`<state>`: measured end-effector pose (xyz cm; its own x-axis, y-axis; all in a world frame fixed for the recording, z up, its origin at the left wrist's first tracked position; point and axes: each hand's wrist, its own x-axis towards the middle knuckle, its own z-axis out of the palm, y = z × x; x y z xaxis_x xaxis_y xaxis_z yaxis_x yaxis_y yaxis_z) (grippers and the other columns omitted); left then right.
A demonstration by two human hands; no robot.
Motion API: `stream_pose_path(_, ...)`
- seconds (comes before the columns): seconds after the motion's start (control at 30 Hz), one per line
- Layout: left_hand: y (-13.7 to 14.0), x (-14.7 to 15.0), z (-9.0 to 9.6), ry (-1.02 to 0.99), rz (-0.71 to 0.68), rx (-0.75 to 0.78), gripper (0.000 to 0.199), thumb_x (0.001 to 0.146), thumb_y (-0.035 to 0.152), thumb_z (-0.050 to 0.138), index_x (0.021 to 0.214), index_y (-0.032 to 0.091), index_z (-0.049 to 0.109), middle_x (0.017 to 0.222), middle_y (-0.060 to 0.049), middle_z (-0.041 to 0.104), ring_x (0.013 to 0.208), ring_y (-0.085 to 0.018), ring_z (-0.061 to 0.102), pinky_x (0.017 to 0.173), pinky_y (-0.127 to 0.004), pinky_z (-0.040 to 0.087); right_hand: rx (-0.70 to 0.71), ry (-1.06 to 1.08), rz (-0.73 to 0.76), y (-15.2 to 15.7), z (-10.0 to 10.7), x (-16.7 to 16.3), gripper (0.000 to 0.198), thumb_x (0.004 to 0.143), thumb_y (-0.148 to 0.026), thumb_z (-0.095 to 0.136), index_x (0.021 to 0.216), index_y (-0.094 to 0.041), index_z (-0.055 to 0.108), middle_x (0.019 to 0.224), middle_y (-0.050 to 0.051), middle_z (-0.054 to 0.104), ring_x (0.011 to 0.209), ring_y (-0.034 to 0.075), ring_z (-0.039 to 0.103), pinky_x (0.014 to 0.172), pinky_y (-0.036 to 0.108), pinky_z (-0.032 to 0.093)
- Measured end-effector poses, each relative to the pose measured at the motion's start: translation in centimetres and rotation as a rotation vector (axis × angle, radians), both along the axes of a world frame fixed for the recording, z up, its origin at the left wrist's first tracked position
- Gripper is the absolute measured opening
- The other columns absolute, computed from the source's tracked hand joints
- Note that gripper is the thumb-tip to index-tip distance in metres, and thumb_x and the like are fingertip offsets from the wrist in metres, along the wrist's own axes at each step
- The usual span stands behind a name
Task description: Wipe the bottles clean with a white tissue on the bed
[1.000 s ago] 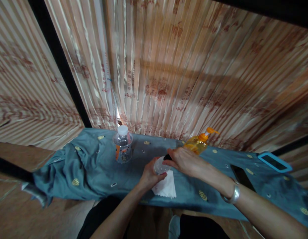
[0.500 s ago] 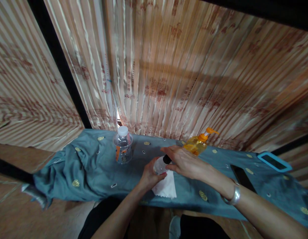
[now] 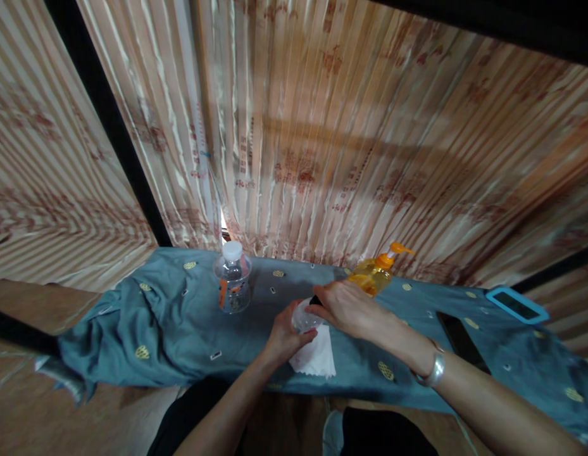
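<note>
My left hand [image 3: 285,339] is wrapped round a small clear bottle [image 3: 301,316] with a black cap [image 3: 314,300]. On that cap, the fingers of my right hand [image 3: 344,307] are closed, hiding much of it. A white paper tissue [image 3: 317,356] lies on the cloth just below the bottle. Behind my right hand stands a yellow pump bottle [image 3: 372,273] with an orange pump head, partly covered by the hand. Left of my hands is a clear plastic bottle [image 3: 234,285] with a white lid and an orange-marked label, standing upright.
A teal cloth [image 3: 180,323] with pineapple prints covers the long surface. To the right lie a dark phone [image 3: 459,339] and a blue-framed device [image 3: 518,305]. Striped curtains [image 3: 298,158] hang behind, with a black post [image 3: 108,126] at the left.
My right hand's fingers have closed from spread above the bottle to gripping its black cap. My left hand still holds the bottle. The view has shifted slightly.
</note>
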<state>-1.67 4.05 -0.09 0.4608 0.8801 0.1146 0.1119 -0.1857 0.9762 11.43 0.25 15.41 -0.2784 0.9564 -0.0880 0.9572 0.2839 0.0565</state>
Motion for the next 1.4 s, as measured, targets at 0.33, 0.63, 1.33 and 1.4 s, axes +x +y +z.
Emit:
stream_pose_path(0.33,0.0,0.0,-0.1,-0.040,-0.007,-0.023,0.052,0.061,0.017,0.075,0.110,0.016,0.059,0.101,-0.003,0.070,0.089,-0.021,0.065,0.081,-0.032,0.052,-0.038,-0.030,-0.023,-0.1,0.4,-0.1,0.032,0.092,-0.039,0.050,0.096,-0.010,0.062,0.081,0.014,0.069,0.082,0.027,0.066,0.065,0.032,0.040)
stream_pose_path(0.63,0.0,-0.1,-0.1,-0.024,-0.006,0.007,0.048,0.062,0.019,0.074,0.108,0.018,0.060,0.100,-0.002,0.070,0.088,-0.022,0.065,0.081,-0.032,0.051,-0.072,0.026,-0.005,-0.2,0.4,-0.1,0.027,0.093,-0.033,0.050,0.100,-0.011,0.062,0.090,0.014,0.068,0.088,0.027,0.065,0.069,0.032,0.041)
stream_pose_path(1.33,-0.1,-0.2,0.3,0.011,0.011,0.011,0.052,0.060,0.016,0.075,0.110,0.017,0.059,0.103,-0.003,0.071,0.094,-0.023,0.066,0.084,-0.034,0.052,-0.040,0.080,0.010,-0.5,-0.1,0.2,0.020,0.091,-0.031,0.051,0.100,-0.014,0.059,0.084,0.011,0.070,0.079,0.024,0.068,0.058,0.030,0.030)
stream_pose_path(1.4,-0.1,-0.2,0.3,-0.004,0.005,0.004,0.052,0.061,0.017,0.075,0.110,0.017,0.059,0.101,-0.003,0.071,0.092,-0.023,0.066,0.083,-0.033,0.052,-0.041,0.072,-0.001,-0.6,-0.3,0.1,0.019,0.092,-0.029,0.049,0.096,-0.014,0.059,0.080,0.012,0.070,0.075,0.024,0.068,0.056,0.030,0.027)
